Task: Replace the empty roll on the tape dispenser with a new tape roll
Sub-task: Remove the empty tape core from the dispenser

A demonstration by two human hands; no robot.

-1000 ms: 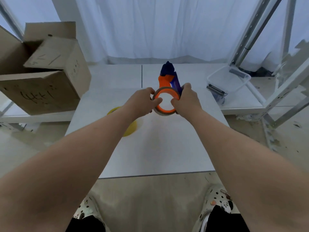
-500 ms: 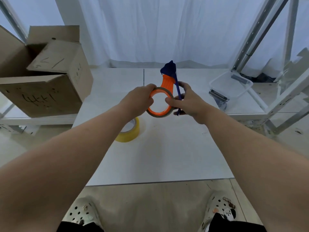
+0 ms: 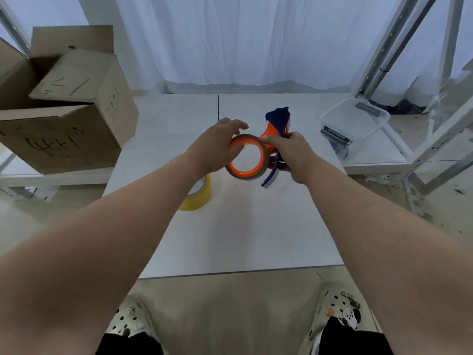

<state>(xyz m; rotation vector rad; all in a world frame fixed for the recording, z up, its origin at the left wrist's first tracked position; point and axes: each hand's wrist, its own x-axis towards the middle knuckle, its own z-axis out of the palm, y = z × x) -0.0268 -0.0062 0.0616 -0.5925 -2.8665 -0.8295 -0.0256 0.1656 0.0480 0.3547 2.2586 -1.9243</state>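
Note:
I hold the orange and dark-blue tape dispenser (image 3: 277, 124) above the white table (image 3: 243, 226). My right hand (image 3: 289, 152) grips its body from the right. The empty roll (image 3: 249, 176), a thin brown cardboard ring around the orange wheel, faces me. My left hand (image 3: 217, 147) rests on the ring's left edge, fingers curled over its top. A new yellow tape roll (image 3: 201, 194) lies flat on the table, partly hidden under my left forearm.
An open cardboard box (image 3: 58, 111) stands on the left shelf. A clear plastic bin (image 3: 355, 121) holding small dark parts sits at the right, beside metal racking (image 3: 435, 139). My two feet in white clogs show below the table's near edge.
The dispenser has been lifted and drawn nearer to me, tilting its ring more toward the camera. The yellow roll has come out from behind my left arm as the view shifted.

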